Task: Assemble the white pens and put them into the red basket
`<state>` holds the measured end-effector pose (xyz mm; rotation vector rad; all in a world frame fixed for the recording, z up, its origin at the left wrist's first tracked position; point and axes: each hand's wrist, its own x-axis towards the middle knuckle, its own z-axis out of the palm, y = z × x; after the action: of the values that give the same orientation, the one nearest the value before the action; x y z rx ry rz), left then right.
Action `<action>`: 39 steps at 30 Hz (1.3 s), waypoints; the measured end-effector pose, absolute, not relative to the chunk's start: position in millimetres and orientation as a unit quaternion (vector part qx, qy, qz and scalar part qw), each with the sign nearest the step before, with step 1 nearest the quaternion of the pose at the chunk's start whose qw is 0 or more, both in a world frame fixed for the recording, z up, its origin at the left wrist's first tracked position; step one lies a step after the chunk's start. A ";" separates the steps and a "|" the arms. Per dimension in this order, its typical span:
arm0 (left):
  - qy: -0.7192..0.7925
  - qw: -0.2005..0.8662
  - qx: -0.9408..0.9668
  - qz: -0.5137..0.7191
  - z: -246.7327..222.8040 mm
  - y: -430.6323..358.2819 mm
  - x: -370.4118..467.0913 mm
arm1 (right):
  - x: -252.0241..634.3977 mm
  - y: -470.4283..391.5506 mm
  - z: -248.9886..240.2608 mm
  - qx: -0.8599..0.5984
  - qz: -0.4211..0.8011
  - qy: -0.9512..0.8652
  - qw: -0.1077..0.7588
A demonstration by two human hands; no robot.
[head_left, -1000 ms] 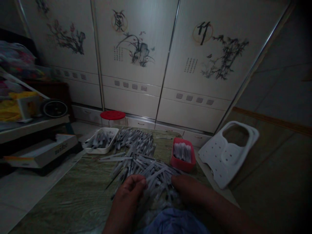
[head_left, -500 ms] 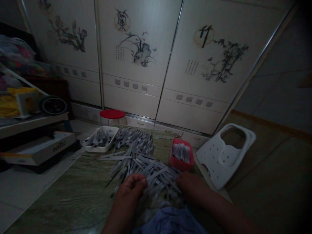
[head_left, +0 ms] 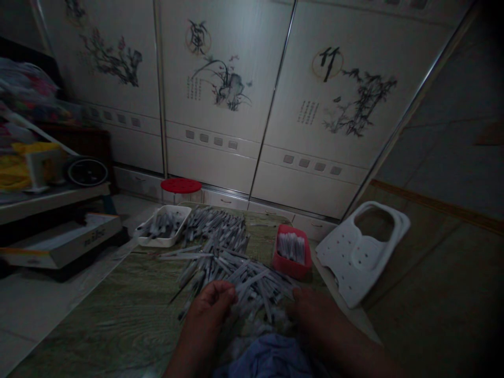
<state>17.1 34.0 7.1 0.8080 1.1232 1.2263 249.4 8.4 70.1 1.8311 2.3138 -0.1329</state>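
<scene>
A large pile of slim, pen-like sticks (head_left: 214,231), pale with dark tips, spreads over the table (head_left: 106,310). At the pile's near side, my left hand (head_left: 212,307) is closed, thumb pressed against the fingers; what it pinches is too dim to make out. My right hand (head_left: 315,312) is at the pile's right edge, its fingers curled and partly hidden, so any held object cannot be made out. Beyond that hand stands a red container (head_left: 291,266) with similar sticks upright in it. More sticks lie in a white tray (head_left: 159,241) at the far left.
Bluish cloth (head_left: 263,359) lies at the near edge, below my hands. Right of the table is a white plastic folding chair (head_left: 360,262). Behind stand a red stool (head_left: 181,185) and a sliding-door cabinet (head_left: 220,168). A loaded cart (head_left: 59,197) is on the left.
My right hand has shifted a little to the right and down, uncovering more sticks at the pile's near edge. My left hand keeps its closed pose in nearly the same place.
</scene>
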 end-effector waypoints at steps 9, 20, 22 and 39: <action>0.467 0.622 0.361 0.514 -2.1 35.0 19.9 | 275.3 -19.2 55.7 0.644 -0.310 0.562 -0.416; 0.428 0.693 0.344 0.468 -14.0 33.0 31.5 | 267.0 -12.8 34.0 0.542 -0.412 0.287 -0.674; 0.429 0.699 0.351 0.452 -12.7 32.5 32.5 | 272.0 -11.6 31.7 0.548 -0.409 0.298 -0.666; 0.422 0.701 0.364 0.444 -20.9 30.4 37.7 | 284.1 -17.4 26.5 0.581 -0.404 0.334 -0.623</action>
<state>37.7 30.4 -20.9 0.8112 0.9396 0.9890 284.1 -17.4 26.5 3.3305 1.9159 -2.3176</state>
